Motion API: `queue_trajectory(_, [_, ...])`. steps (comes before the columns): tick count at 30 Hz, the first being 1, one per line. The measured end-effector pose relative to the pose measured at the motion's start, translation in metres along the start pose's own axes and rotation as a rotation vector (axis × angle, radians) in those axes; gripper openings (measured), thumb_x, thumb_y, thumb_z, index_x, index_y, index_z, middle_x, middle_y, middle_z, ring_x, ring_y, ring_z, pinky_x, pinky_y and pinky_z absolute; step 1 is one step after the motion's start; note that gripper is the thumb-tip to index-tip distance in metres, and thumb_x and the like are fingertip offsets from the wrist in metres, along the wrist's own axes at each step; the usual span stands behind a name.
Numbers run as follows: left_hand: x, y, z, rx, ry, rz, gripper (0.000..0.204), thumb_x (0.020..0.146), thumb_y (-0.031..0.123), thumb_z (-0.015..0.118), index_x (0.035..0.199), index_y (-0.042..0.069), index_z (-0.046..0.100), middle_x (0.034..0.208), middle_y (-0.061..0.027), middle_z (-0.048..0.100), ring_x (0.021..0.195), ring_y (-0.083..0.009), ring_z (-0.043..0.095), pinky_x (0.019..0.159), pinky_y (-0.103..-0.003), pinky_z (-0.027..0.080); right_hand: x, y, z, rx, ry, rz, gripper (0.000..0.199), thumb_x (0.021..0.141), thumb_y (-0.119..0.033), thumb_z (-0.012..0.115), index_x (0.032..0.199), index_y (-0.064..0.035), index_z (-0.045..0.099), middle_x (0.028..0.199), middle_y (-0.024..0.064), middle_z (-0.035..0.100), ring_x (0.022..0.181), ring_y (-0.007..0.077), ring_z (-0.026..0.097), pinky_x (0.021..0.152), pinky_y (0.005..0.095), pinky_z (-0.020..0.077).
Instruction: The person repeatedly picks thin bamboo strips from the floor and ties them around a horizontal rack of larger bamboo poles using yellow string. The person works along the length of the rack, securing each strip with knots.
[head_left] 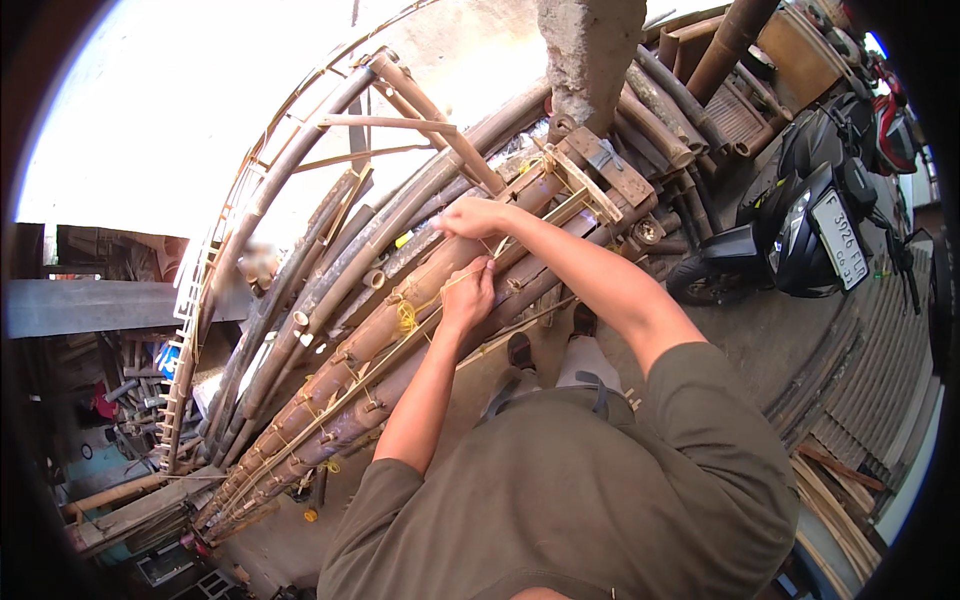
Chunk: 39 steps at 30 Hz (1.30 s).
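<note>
A person in an olive short-sleeved shirt leans over a long bamboo frame point(370, 350), a rack of thick brown poles lashed side by side and running from lower left to upper right. The left hand point(468, 297) rests on the upper pole with its fingers curled and pinched around a strand of yellow cord point(407, 318), which is knotted in a small bundle just beside the hand and trails down the poles toward the lower left. The right hand point(472, 217) sits higher on the frame, close to the left one, fingers folded down over a thin bamboo slat point(520, 235); whether it also grips the cord cannot be told. A curved ladder-like bamboo lattice point(215, 270) leans beyond the frame at left. A rough concrete pillar point(590, 55) rises at top, with more stacked poles point(665, 115) beside it. A black motorcycle point(800, 225) is parked at right on the concrete floor point(750, 340).
</note>
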<state>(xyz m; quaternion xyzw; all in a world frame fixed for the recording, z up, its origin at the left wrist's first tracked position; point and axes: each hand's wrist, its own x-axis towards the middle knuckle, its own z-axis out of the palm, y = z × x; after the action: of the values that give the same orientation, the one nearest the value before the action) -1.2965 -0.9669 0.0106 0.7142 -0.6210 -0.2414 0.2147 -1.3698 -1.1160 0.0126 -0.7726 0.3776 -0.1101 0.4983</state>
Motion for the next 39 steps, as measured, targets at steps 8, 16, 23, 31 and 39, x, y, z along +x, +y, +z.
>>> queue_trajectory(8, [-0.008, 0.005, 0.001, 0.007, 0.032, -0.026, 0.025, 0.097, 0.032, 0.051, 0.106, 0.016, 0.068, 0.084, -0.0191, 0.069, 0.082, -0.0408, 0.067, 0.072, -0.050, 0.052, -0.189, 0.036, 0.058, -0.114, -0.064, -0.329, 0.037, 0.092, -0.023, 0.053, 0.062, -0.0016, 0.059, 0.064, 0.0213, 0.058, 0.067, 0.0411, 0.059, 0.069, 0.0488, 0.0481])
queue_trajectory(16, [0.144, -0.059, -0.012, -0.345, 0.225, -0.007, 0.027, 0.099, 0.023, 0.049, 0.097, 0.003, 0.067, 0.076, -0.0114, 0.068, 0.066, -0.0246, 0.063, 0.062, -0.037, 0.049, -0.203, 0.036, 0.056, -0.088, -0.030, -0.419, 0.036, 0.087, -0.023, 0.056, 0.057, -0.0022, 0.058, 0.060, 0.0167, 0.059, 0.065, 0.0369, 0.056, 0.074, 0.0434, 0.0464])
queue_trajectory(23, [0.161, -0.001, -0.015, 0.425, -0.100, -0.104, 0.032, 0.093, 0.029, 0.052, 0.097, 0.001, 0.068, 0.100, -0.0244, 0.068, 0.096, -0.0404, 0.065, 0.085, -0.051, 0.050, -0.228, 0.108, 0.006, 0.400, 0.367, 0.156, 0.008, 0.083, -0.011, 0.056, 0.085, -0.0040, 0.059, 0.086, 0.0098, 0.062, 0.078, 0.0217, 0.059, 0.081, 0.0354, 0.0466])
queue_trajectory(31, [0.090, 0.136, 0.092, 0.171, 0.001, 0.015, 0.020, 0.091, 0.022, 0.060, 0.099, 0.004, 0.059, 0.093, -0.0199, 0.066, 0.091, -0.0346, 0.062, 0.079, -0.043, 0.043, -0.191, 0.080, -0.052, 1.847, 1.268, 0.191, 0.014, 0.094, -0.025, 0.050, 0.092, -0.0120, 0.055, 0.096, 0.0025, 0.057, 0.092, 0.0158, 0.054, 0.095, 0.0334, 0.0390])
queue_trajectory(39, [0.090, 0.138, 0.098, 0.192, 0.049, 0.032, 0.014, 0.093, 0.014, 0.054, 0.097, 0.005, 0.065, 0.087, -0.0138, 0.066, 0.087, -0.0318, 0.061, 0.074, -0.047, 0.039, -0.042, 0.047, -0.137, -0.903, 0.093, -0.077, 0.043, 0.092, -0.053, 0.050, 0.109, -0.0206, 0.074, 0.129, 0.0141, 0.056, 0.124, 0.0331, 0.044, 0.103, 0.0580, 0.0290])
